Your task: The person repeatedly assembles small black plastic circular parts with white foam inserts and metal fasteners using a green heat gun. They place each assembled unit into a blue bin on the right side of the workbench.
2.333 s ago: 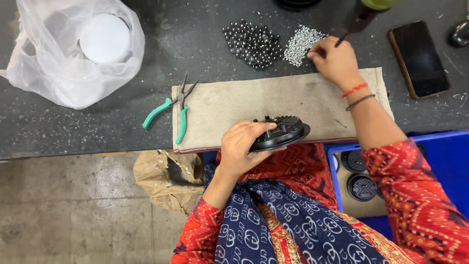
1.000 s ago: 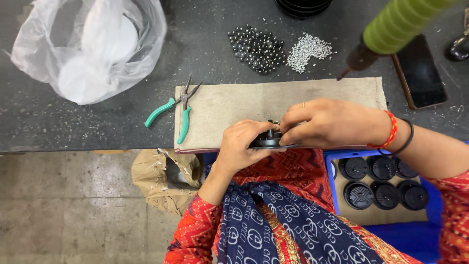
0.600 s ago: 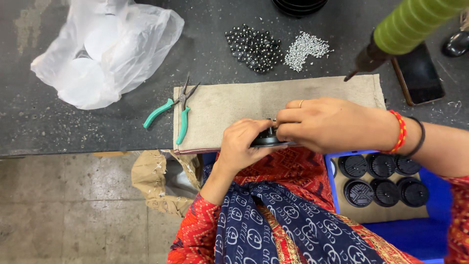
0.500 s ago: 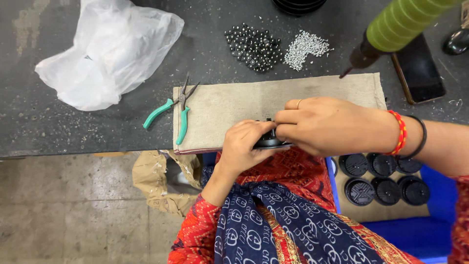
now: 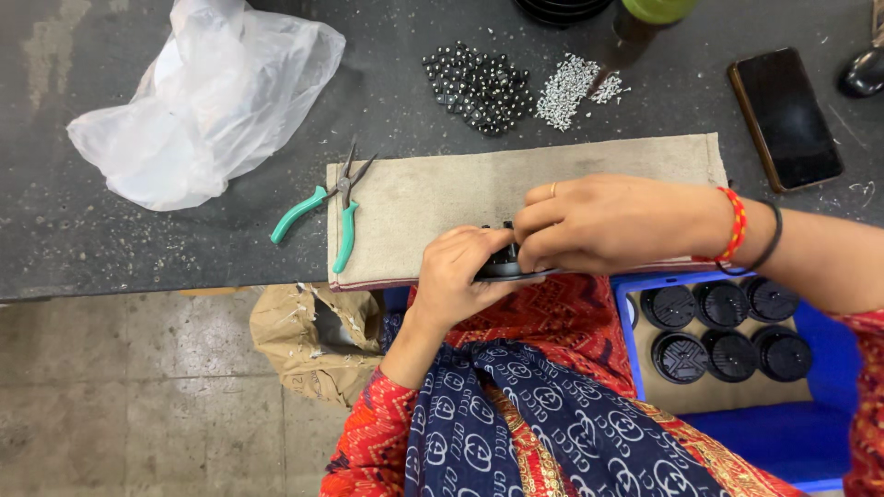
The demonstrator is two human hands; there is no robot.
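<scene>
Pinching black part (image 5: 502,264), both hands' grip

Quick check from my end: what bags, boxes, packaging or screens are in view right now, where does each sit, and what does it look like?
Plastic bag: table's far left, white, translucent, crumpled.
Phone: far right, flat, dark rectangle, screen off.
Paper bag: floor under the table edge, brown, crumpled, open.
Blue bin: right of the lap, holds round black parts on cardboard.

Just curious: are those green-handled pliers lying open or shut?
Open. The pliers lie untouched at the cloth's left edge, their green handles spread apart.
</scene>
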